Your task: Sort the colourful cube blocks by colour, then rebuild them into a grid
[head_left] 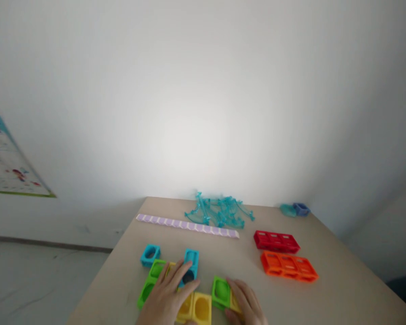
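My left hand (169, 293) lies over a cluster of joined plastic blocks. Its fingers reach across the far side of the yellow blocks (202, 308), and a fingertip shows at their near side. Green blocks (146, 291) stick out left of this hand, and a blue block piece (191, 257) lies beyond its fingertips. My right hand (246, 302) is closed around a yellow block (235, 303) joined to a green block (221, 291). A narrow gap separates this pair from the cluster. A single blue block (150, 255) sits behind the green ones.
Translucent teal plastic pieces (219, 212) are heaped near the wall. A purple-and-white patterned strip (187, 225) lies before them. To the right are a red block row (277, 241) and an orange block row (289, 266). A dark blue block (301, 209) stands in the far corner.
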Demonstrator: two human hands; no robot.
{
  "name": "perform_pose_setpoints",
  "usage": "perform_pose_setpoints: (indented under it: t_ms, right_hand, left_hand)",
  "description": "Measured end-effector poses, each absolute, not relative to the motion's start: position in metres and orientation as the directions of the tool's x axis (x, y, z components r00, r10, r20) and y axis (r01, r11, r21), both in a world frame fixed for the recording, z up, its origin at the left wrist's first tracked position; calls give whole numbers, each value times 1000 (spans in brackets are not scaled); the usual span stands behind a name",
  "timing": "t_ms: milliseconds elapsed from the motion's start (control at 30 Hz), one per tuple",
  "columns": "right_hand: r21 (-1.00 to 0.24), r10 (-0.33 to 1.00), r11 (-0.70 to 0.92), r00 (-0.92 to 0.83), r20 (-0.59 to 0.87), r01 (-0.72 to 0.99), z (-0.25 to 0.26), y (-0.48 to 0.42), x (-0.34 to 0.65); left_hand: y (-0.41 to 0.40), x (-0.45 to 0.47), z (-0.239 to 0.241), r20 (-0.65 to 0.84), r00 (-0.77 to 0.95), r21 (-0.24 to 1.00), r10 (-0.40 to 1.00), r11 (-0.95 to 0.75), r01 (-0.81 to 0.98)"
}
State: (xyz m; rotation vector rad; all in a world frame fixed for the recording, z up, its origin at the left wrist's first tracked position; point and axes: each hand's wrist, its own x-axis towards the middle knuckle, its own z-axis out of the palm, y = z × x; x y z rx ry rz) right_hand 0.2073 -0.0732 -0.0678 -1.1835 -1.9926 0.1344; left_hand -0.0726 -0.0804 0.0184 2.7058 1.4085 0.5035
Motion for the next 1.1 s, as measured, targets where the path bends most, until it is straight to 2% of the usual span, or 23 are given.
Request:
perform_pose_setpoints:
  t_ms: [100, 200, 333, 500, 633, 700, 833, 1100]
  right_hand:
    - [-509, 818, 498, -184, 545, 703, -54, -66, 199]
    - [-616, 893, 401, -139, 429, 678, -34, -58, 182]
    - [-718, 941, 315, -107, 321, 620, -23, -52, 162]
    - [-816, 936, 349, -222, 274, 460, -28, -51, 163]
    - [-891, 963, 247, -201, 181, 381, -29, -50, 166]
    - [-902, 962, 246, -203, 182, 356, -29, -50, 166]
    - [-878, 924, 356, -263, 278, 320, -27, -50, 168]
    - [-875, 900, 373, -350, 260, 308, -20, -52, 170]
  left_hand:
    - [-84, -68, 34, 171, 515, 245, 840, -543, 803]
    - [-86, -64, 36, 121, 500, 286, 857, -513, 810]
    - [-88, -61, 25, 132, 457, 319, 879, -475, 820]
    - [-89, -59, 17, 161, 409, 346, 898, -440, 829]
    - [-89, -59, 16, 160, 401, 347, 902, -431, 833]
    - [-89, -58, 15, 170, 386, 352, 907, -422, 836]
    - [-90, -57, 14, 204, 363, 364, 909, -415, 834]
    - [-89, -54, 17, 180, 331, 396, 926, -376, 838]
